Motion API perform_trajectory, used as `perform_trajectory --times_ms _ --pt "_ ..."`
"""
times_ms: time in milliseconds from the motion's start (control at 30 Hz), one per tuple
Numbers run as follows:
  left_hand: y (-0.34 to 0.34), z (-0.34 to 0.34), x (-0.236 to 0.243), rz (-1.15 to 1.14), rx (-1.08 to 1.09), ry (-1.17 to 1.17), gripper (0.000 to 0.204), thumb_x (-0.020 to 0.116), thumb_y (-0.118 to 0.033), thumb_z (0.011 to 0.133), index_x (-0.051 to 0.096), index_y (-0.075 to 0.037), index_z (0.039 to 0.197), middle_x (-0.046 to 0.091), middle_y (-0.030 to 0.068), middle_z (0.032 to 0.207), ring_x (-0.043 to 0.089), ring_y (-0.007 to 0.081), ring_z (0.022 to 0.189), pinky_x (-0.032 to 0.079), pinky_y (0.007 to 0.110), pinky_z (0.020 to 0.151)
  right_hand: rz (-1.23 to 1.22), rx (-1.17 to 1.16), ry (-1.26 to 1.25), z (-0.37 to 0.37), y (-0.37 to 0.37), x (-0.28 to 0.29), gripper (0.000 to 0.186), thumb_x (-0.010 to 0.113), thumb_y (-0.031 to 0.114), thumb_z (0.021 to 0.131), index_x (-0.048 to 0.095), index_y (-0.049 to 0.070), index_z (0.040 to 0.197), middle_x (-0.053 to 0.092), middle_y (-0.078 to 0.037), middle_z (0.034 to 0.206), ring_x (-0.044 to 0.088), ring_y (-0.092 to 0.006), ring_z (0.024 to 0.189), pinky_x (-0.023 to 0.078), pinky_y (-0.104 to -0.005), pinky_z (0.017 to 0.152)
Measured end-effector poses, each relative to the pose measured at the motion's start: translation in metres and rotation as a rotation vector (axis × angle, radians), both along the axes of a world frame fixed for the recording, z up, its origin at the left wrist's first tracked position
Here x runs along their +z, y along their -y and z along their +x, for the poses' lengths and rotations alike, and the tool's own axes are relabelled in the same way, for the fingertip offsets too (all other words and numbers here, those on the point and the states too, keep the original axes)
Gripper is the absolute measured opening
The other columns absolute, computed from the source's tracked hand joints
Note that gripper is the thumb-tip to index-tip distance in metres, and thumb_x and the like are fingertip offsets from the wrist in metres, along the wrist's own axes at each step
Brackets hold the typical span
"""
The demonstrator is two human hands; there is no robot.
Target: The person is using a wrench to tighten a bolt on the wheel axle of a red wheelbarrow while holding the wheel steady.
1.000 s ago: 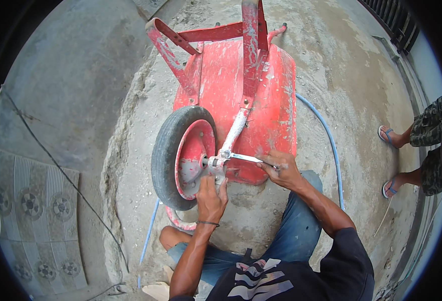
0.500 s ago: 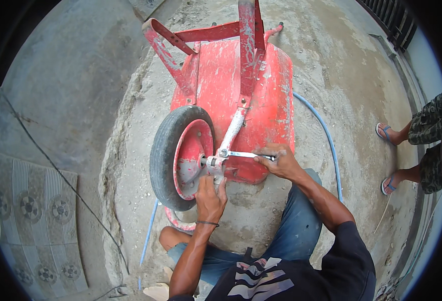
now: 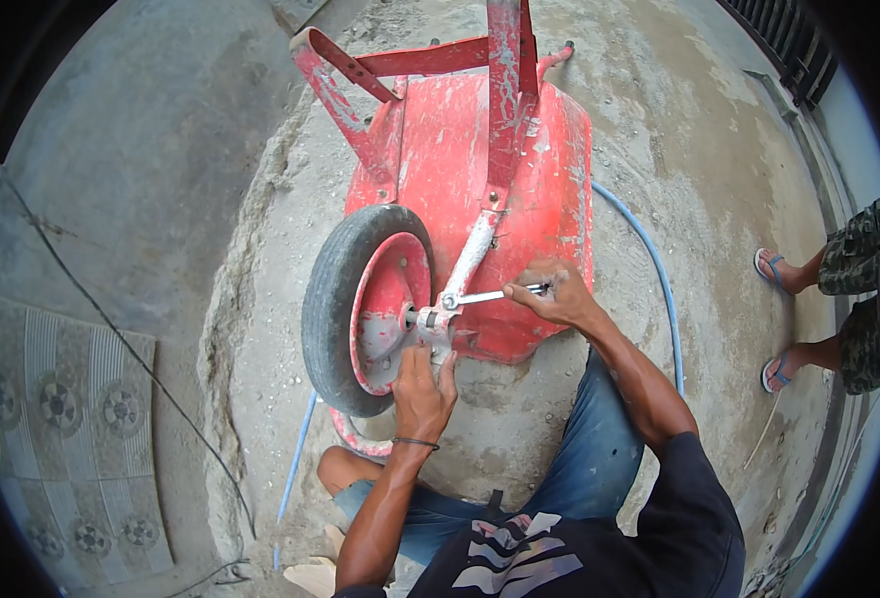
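A scuffed red wheelbarrow (image 3: 447, 130) lies upside down in front of me, its legs raised. Its black-tyred wheel (image 3: 322, 309) has a red rim and stands left of the frame's pale tube. My right hand (image 3: 559, 294) is closed round a silver wrench (image 3: 485, 296), whose head sits on a bolt at the end of that tube. Just below, my left hand (image 3: 423, 399) grips the lower part of the axle bracket (image 3: 438, 334) between thumb and fingers, beside the wheel hub. Its fingertips are partly hidden.
A blue hose (image 3: 654, 254) runs along the ground on the right and under the wheelbarrow. Another person's legs (image 3: 849, 299) in sandals stand at the far right. Patterned tiles (image 3: 71, 409) and a dark cable (image 3: 111, 309) lie on the left.
My right hand has swung the wrench handle away from me, so it now slants upward to the right. My left hand stays at the bracket. The whole view has shifted slightly.
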State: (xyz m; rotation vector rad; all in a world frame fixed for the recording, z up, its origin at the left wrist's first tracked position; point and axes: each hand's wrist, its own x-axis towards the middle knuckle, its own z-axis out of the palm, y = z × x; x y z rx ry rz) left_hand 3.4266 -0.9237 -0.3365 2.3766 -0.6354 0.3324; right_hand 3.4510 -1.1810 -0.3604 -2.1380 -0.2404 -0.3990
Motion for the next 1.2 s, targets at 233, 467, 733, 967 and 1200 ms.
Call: perform_trajectory --times_ms 233,467,733,967,1200 --pt "0.000 0.000 0.000 -0.003 0.005 -0.032 0.027 0.070 -0.008 0.080 0.056 0.005 0.100 0.057 0.0231 0.095 0.059 0.0424 0.084 0.049 0.045 0.070 0.095 -0.485 0.170 0.033 -0.015 0.003 0.057 0.070 0.034 0.087 0.041 0.004 0.048 0.029 -0.002 0.042 0.026 -0.0083 0.040 0.021 -0.0331 0.038" --pt "-0.002 0.000 0.002 0.025 0.000 -0.072 0.028 0.069 -0.008 0.081 0.057 0.005 0.101 0.058 0.0236 0.097 0.060 0.0417 0.086 0.050 0.044 0.072 0.193 -0.372 0.111 0.104 -0.014 -0.010 0.055 0.069 0.028 0.088 0.038 0.003 0.051 0.027 -0.004 0.046 0.024 -0.0077 0.045 0.022 -0.0333 0.041" --pt "-0.001 0.002 -0.004 0.021 0.024 -0.012 0.029 0.072 -0.006 0.078 0.057 0.006 0.100 0.059 0.0228 0.095 0.062 0.0401 0.081 0.051 0.042 0.068 0.160 0.084 0.054 0.204 -0.076 -0.013 0.054 0.058 0.041 0.091 0.053 -0.001 0.057 0.036 -0.013 0.045 0.031 -0.0187 0.041 0.032 -0.0401 0.046" --pt "-0.001 0.002 -0.005 0.027 0.002 -0.042 0.028 0.069 -0.008 0.081 0.056 0.006 0.101 0.057 0.0227 0.096 0.060 0.0404 0.085 0.050 0.044 0.071 0.061 0.081 -0.179 0.236 -0.049 0.012 0.064 0.062 0.053 0.085 0.051 0.000 0.051 0.039 -0.008 0.045 0.038 -0.0160 0.045 0.033 -0.0401 0.047" --pt "-0.003 0.003 -0.003 0.006 0.016 -0.012 0.026 0.070 -0.006 0.079 0.056 0.005 0.098 0.057 0.0224 0.092 0.060 0.0414 0.082 0.049 0.044 0.069 -0.149 0.051 -0.404 0.153 -0.012 0.073 0.063 0.067 0.062 0.077 0.064 0.003 0.055 0.055 -0.008 0.051 0.054 -0.0215 0.049 0.042 -0.0391 0.051"
